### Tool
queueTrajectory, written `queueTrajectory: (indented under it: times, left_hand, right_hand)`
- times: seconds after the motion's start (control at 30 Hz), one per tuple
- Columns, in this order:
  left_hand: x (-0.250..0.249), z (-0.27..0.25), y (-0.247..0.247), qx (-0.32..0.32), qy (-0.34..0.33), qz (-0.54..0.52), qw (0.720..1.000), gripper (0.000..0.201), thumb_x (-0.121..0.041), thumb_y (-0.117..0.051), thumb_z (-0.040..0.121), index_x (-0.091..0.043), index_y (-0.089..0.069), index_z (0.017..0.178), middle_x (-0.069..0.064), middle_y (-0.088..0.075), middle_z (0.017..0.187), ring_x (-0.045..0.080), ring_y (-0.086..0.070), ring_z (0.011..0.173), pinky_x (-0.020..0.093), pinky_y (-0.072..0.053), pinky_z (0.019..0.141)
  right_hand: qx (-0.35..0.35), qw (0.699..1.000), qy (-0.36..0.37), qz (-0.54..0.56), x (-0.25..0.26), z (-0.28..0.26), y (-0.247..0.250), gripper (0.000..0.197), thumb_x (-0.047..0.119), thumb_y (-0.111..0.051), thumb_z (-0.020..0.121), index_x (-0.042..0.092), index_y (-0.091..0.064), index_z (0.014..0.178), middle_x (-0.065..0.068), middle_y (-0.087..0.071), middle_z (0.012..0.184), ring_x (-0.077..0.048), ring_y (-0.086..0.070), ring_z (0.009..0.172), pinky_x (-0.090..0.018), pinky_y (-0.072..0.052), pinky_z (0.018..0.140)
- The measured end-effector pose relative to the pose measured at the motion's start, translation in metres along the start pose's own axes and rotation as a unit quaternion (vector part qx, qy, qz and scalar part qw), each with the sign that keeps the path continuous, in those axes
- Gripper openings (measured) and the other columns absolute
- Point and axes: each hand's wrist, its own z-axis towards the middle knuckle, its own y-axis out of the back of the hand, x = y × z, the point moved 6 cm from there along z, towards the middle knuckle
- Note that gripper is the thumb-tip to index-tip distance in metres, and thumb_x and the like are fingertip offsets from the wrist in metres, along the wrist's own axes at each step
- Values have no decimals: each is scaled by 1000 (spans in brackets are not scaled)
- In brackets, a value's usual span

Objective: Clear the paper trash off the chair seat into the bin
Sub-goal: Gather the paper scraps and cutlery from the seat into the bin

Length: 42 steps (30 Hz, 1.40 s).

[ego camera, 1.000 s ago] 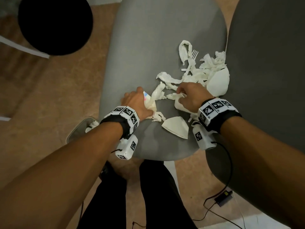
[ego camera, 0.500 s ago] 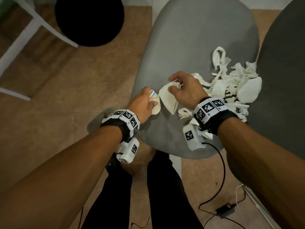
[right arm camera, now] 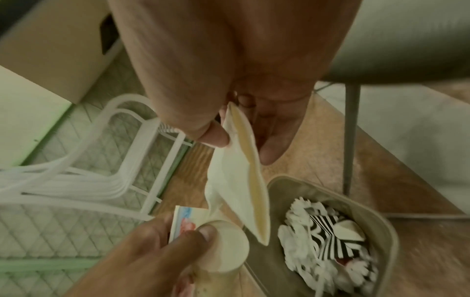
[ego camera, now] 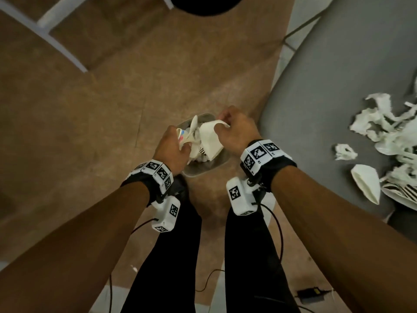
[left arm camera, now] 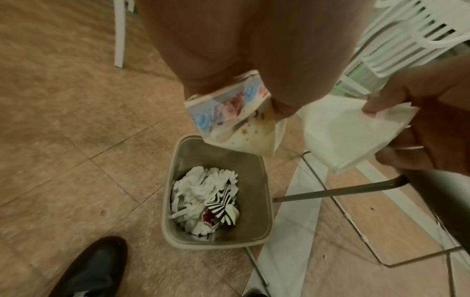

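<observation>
Tiled floor, bin [left arm camera: 216,193] below both hands. Left hand [ego camera: 172,147] grips printed paper [left arm camera: 230,112]; right hand [ego camera: 234,129] pinches white paper [ego camera: 209,141]. Step: dropping. Next: release over bin, return to chair seat [ego camera: 327,105].

No readable text; only coded square markers on the wristbands [ego camera: 261,154].

- The left hand [ego camera: 172,147] is now hanging over the bin [left arm camera: 257,201] on the floor, off the grey chair seat [ego camera: 334,114] where it was working a second ago, gripping the crumpled printed paper cup [left arm camera: 234,114].
- The right hand [ego camera: 234,129] is likewise hovering over the bin, pinching the flattened white paper piece [ego camera: 208,140] it was lifting from the seat.
- Seat and remaining scraps [ego camera: 388,132] are now lying far right in the head view.
</observation>
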Motion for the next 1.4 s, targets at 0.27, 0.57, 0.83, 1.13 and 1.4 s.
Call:
queueTrajectory:
  times: [0.27, 0.57, 0.83, 1.13, 1.4]
  left_hand:
    - [42, 28, -38, 32, 70, -50, 996, 80, -52, -71, 75, -20, -32, 137, 7, -48, 135, 30, -56, 117, 42, -49, 97]
    - [-10, 23, -8, 62, 30, 74, 995, 66, -46, -59, 71, -21, -45, 130, 8, -59, 127, 35, -57, 115, 49, -48, 97]
    - [-140, 5, 2, 31, -95, 119, 988, 26, -24, -55, 83, -22, -56, 109, 0, -66, 103, 28, -63, 100, 40, -52, 92]
    - [-335, -63, -160, 114, -341, 188, 914, 46, -15, -55, 83, -16, -49, 129, 8, -59, 120, 31, -55, 112, 46, -45, 99]
    - [-410, -65, -270, 110, -414, 345, 835, 79, -20, -67, 78, -23, -30, 148, 7, -32, 150, 33, -31, 136, 46, -31, 107]
  right_hand:
    - [79, 989, -63, -106, -51, 29, -70, 42, 37, -62, 91, 14, -57, 125, -9, -71, 116, -31, -64, 112, -27, -47, 85]
    - [84, 996, -25, 5, -28, 5, -21, 22, 26, -55, 87, 29, -57, 108, -2, -72, 98, -24, -70, 94, -40, -56, 91]
    - [-18, 997, 40, 60, -29, -48, 107, 24, 21, -50, 86, 27, -62, 105, 1, -72, 88, -19, -69, 89, -35, -55, 89]
    - [-160, 980, -93, 74, -180, -98, 260, 19, 27, -53, 84, 28, -66, 97, -1, -74, 90, -22, -71, 87, -38, -56, 87]
    - [-206, 971, -118, 9, -245, -92, 336, 31, 23, -56, 90, 21, -62, 121, -4, -70, 115, -26, -65, 105, -33, -52, 91]
